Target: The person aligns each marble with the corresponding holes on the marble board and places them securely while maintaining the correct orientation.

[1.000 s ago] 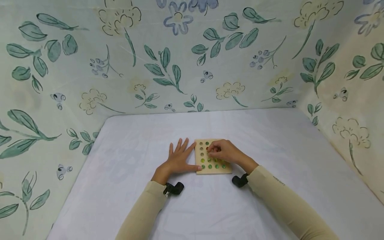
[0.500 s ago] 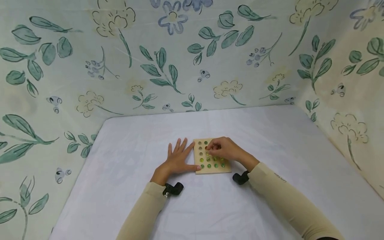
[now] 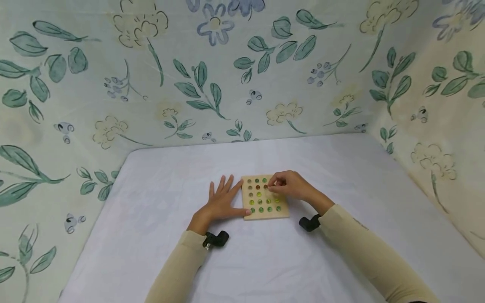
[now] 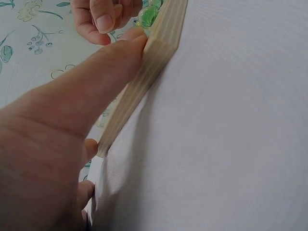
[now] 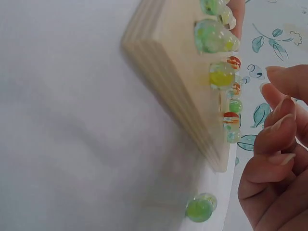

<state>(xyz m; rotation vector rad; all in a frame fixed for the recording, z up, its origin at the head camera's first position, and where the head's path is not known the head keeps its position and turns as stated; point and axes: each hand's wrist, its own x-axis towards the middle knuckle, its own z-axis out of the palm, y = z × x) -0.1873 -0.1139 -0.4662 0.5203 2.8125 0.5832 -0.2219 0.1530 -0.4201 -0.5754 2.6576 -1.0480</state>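
Note:
A square wooden board [image 3: 265,216] lies on the table, bearing rows of glass marbles, green, yellow and red [image 3: 257,187]. My left hand [image 3: 220,204] steadies it: the thumb rests at the near left corner, the index fingertip meets the left side, and the other fingers spread on the cloth. My right hand [image 3: 292,186] hovers over the board's far right part, fingers curled, thumb and index tips close together. No marble shows between those tips in the right wrist view. Several marbles are hidden behind this hand in the head view.
Beside the board, a green marble [image 5: 198,210] and a paler one lie on the white cloth [image 3: 182,168] in the right wrist view. A hanging floral cloth [image 3: 212,105] walls the table's back and sides. Each wrist wears a black camera [image 3: 310,223].
My right hand has shifted rightward across the board, uncovering a red and a yellow marble. My left hand keeps its hold on the board. The view has drifted slightly.

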